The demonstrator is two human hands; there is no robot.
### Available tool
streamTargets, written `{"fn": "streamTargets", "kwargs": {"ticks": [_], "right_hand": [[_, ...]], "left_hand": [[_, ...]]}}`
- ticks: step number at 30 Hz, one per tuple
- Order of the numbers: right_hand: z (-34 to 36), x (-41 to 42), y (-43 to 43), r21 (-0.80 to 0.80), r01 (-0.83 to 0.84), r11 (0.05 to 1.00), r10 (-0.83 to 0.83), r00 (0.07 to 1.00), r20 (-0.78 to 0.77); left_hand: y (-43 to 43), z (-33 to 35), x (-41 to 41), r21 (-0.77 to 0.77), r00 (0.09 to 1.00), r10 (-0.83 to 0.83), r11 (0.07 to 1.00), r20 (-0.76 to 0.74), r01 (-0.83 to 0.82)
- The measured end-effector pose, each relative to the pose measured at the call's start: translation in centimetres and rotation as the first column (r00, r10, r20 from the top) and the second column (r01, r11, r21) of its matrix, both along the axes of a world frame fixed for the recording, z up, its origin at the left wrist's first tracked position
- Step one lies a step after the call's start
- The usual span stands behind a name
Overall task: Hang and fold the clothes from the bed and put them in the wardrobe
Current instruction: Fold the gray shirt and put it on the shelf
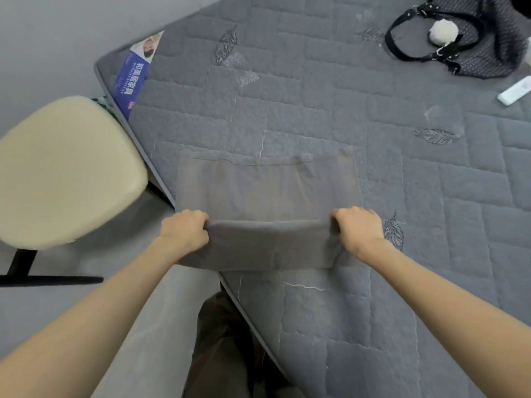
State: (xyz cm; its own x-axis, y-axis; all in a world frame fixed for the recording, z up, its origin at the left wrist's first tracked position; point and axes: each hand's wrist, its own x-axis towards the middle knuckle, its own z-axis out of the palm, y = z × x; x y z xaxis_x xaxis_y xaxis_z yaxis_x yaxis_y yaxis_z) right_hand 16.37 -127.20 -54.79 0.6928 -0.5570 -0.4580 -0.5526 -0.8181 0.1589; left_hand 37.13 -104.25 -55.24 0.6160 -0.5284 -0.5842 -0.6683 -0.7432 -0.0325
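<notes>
A grey garment [267,191] lies flat on the grey quilted mattress [373,173], near the mattress's edge in front of me. Its near part is lifted and folded over into a raised band between my hands. My left hand [185,229] grips the left end of that fold with curled fingers. My right hand [357,228] grips the right end the same way. The far edge of the garment rests flat on the mattress.
A cream-seated chair [66,173] on black legs stands on the grey floor left of the bed. A black dotted bag [465,38] with straps and a white pompom lies at the far right. A white remote [515,90] lies near it.
</notes>
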Motion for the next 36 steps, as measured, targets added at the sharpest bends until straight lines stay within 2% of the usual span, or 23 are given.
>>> {"fn": "streamTargets", "kwargs": {"ticks": [4,9,16,19,22,24,26,28,32,36], "right_hand": [[-1.4,3.7,-2.7,-0.049,0.010,0.999,-0.008,0.998,0.057],[-3.8,8.1,-6.0,-0.082,0.071,0.994,-0.065,0.995,0.071],[-7.1,13.8,-9.2,-0.123,0.152,0.981,-0.143,0.987,0.078],[-8.8,15.1,-9.4,-0.131,0.213,0.968,-0.188,0.966,0.179],[-10.5,14.9,-7.4,-0.022,0.264,0.964,-0.243,0.915,0.323],[-11.7,14.3,-5.1,0.065,0.285,0.956,-0.292,0.911,0.292],[-13.2,13.2,-3.1,0.131,0.336,0.932,-0.357,0.915,0.191],[-14.6,11.8,-2.0,0.158,0.404,0.901,-0.426,0.893,0.144],[-15.1,9.6,-1.9,0.192,0.449,0.873,-0.483,0.853,0.201],[-13.9,8.3,0.1,0.289,0.550,0.783,-0.622,0.699,0.354]], "left_hand": [[-2.7,-1.2,4.2,-0.070,0.999,-0.028,0.997,0.039,0.030],[-6.3,-3.9,8.9,-0.082,0.996,-0.078,0.993,0.044,0.082],[-10.1,-7.6,14.8,-0.074,0.998,-0.038,0.997,-0.040,0.035],[-10.6,-9.2,15.5,-0.136,1.000,0.019,0.991,0.010,-0.018],[-10.8,-10.4,14.1,-0.317,0.991,-0.005,0.947,0.134,0.047],[-11.6,-11.2,12.0,-0.415,0.983,-0.140,0.892,0.123,0.179],[-12.7,-12.4,9.8,-0.393,0.934,-0.350,0.851,0.070,0.349],[-13.6,-13.9,8.3,-0.284,0.877,-0.480,0.837,0.028,0.467],[-14.7,-15.6,7.5,-0.182,0.884,-0.468,0.867,0.020,0.463],[-15.5,-14.3,6.6,-0.271,0.917,-0.397,0.887,-0.035,0.374]]}}
